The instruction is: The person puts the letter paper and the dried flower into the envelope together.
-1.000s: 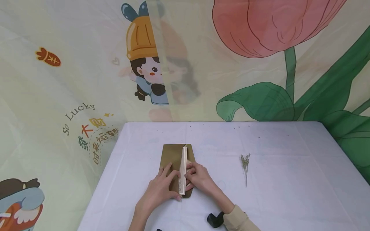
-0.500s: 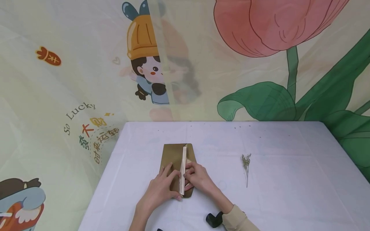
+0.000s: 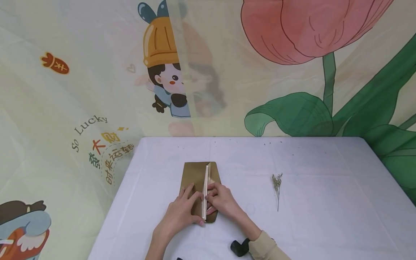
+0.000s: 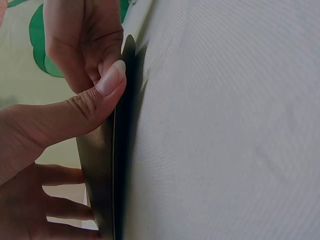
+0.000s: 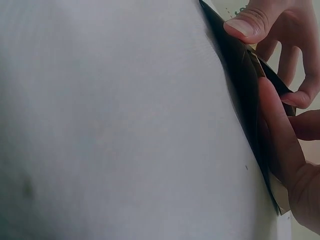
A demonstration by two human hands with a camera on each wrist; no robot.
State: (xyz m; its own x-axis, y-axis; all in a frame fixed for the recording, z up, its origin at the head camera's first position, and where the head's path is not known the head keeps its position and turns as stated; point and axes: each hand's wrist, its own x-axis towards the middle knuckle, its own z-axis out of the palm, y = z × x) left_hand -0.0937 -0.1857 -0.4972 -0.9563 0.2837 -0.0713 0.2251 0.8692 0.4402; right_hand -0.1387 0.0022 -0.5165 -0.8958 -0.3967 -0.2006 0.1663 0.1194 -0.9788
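Gold-brown card (image 3: 195,175) on the white tabletop (image 3: 325,209), with a narrow white strip (image 3: 204,209) running along its length. Left hand (image 3: 180,211): grip wide, thumb at the card's near edge, fingers spread over it. Right hand (image 3: 224,201): narrow grip, pinching the strip. Dried flower sprig (image 3: 277,185): right of the card.

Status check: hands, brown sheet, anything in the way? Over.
Left hand on brown sheet, right hand pinching raised white-edged strip. Sheet on white table. Nothing seen blocking; dried sprig apart to the right, black object beside right sleeve.
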